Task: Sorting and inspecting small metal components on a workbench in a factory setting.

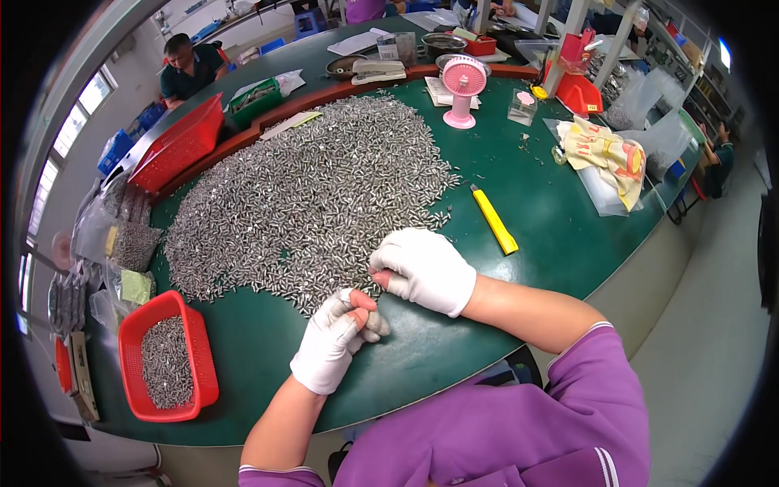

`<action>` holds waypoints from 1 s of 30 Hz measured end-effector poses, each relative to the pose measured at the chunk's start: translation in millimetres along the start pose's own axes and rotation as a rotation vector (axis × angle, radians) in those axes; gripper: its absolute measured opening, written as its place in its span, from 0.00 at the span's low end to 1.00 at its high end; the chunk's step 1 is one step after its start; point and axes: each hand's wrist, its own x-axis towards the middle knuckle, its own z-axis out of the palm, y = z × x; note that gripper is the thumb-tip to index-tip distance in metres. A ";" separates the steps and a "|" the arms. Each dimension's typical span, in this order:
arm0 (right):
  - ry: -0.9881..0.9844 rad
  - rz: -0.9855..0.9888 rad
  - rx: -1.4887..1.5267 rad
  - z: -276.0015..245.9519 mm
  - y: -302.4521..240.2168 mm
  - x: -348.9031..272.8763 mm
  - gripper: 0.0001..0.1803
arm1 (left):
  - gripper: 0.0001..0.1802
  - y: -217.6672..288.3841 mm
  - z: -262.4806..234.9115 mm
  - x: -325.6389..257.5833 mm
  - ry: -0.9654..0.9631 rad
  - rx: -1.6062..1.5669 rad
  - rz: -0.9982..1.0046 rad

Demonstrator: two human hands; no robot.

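A wide heap of several small silver metal parts covers the middle of a dark green table. My left hand, in a white glove with bare fingertips, is curled at the heap's near edge and seems to pinch small parts, though what it holds is hidden. My right hand, also gloved, rests palm down on the table with its fingertips touching the nearest parts. The two hands almost meet.
A red basket holding more parts stands at the near left. A yellow utility knife lies right of the heap. A pink desk fan, another red basket, bags and a seated person are farther back.
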 end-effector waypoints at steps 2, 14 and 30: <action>0.025 0.016 0.114 -1.8 -3.9 -1.7 0.07 | 0.08 -0.7 0.6 0.4 -0.045 -0.060 -0.029; -0.021 0.018 0.251 -5.4 -12.3 -7.0 0.09 | 0.05 -3.4 2.7 2.3 -0.060 -0.002 -0.058; -0.041 0.101 0.766 -10.4 -12.0 -9.6 0.11 | 0.10 2.7 7.8 -0.6 0.017 -0.051 -0.147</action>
